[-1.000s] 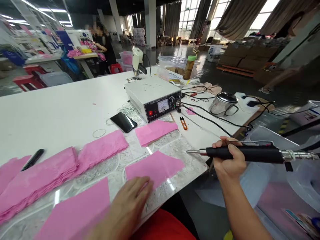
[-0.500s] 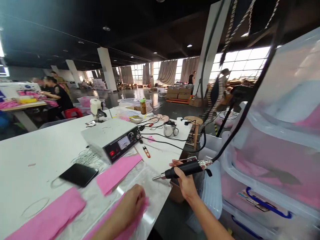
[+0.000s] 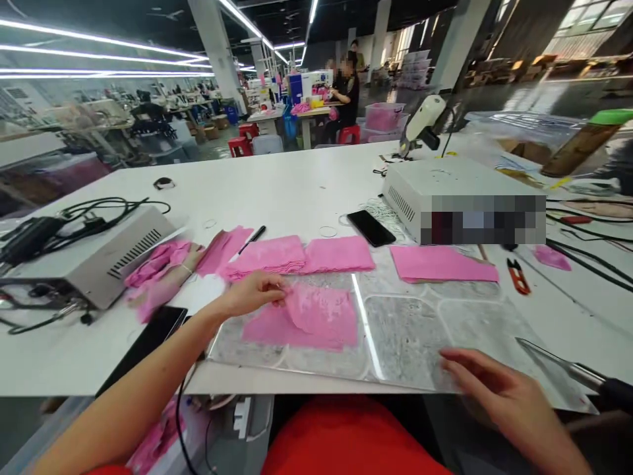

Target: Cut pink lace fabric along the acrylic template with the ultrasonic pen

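While the left hand (image 3: 254, 293) pinches a thin pink fabric piece (image 3: 324, 313) above the grey marbled sheet (image 3: 403, 333) on the white tabletop (image 3: 237, 191), the right hand (image 3: 499, 389), open and empty, hovers near the black-handled tool with a metal tip (image 3: 583, 376).

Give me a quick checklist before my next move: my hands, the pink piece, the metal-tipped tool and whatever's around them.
1. Left hand gripping the pink piece: ok, pinched at its upper left.
2. Pink piece flat on the patterned sheet: not ok, partly lifted and folded over.
3. Right hand empty: ok, fingers apart from the tool.
4. Tool tip away from pink fabric: ok, it points over the sheet's right part.
5. Orange snips off the sheet: ok.
6. Tool switched on or off: cannot tell.
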Action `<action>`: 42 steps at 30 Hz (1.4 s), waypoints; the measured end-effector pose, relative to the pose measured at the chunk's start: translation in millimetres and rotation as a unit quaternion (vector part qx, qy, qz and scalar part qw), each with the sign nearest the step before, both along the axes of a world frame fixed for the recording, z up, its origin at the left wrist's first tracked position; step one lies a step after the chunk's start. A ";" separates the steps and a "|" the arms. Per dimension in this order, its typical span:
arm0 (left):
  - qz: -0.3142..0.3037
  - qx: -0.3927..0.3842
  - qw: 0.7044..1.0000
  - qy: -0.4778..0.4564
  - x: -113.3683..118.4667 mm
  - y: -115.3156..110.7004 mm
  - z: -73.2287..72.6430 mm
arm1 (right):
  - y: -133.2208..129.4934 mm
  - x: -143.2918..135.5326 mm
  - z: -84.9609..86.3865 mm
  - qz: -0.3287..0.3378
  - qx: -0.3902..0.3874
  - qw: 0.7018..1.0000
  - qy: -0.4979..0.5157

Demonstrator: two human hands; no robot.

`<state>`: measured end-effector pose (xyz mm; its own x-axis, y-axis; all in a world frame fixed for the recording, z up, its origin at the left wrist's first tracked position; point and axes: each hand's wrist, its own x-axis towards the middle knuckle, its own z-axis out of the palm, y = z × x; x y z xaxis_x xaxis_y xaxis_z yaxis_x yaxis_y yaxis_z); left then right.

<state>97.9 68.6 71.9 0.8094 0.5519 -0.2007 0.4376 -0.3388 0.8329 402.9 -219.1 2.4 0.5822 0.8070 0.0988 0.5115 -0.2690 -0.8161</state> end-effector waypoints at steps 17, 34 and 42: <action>-0.019 0.164 0.986 -0.027 -67.0 -23.9 -31.4 | 103.7 -71.5 21.2 0.394 0.006 0.894 -0.214; 0.000 0.184 0.983 0.020 -87.1 -36.5 -28.0 | 108.7 -76.1 9.6 0.413 0.053 0.883 -0.218; -0.023 0.190 0.979 0.063 -100.1 -38.9 -25.5 | 103.6 -78.0 5.3 0.441 0.043 0.864 -0.241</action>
<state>-2.2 29.7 46.4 0.8170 0.5698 -0.0882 0.5064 -0.6359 0.5824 324.9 -115.5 7.8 -0.3799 0.8935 0.2396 0.7729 0.4489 -0.4484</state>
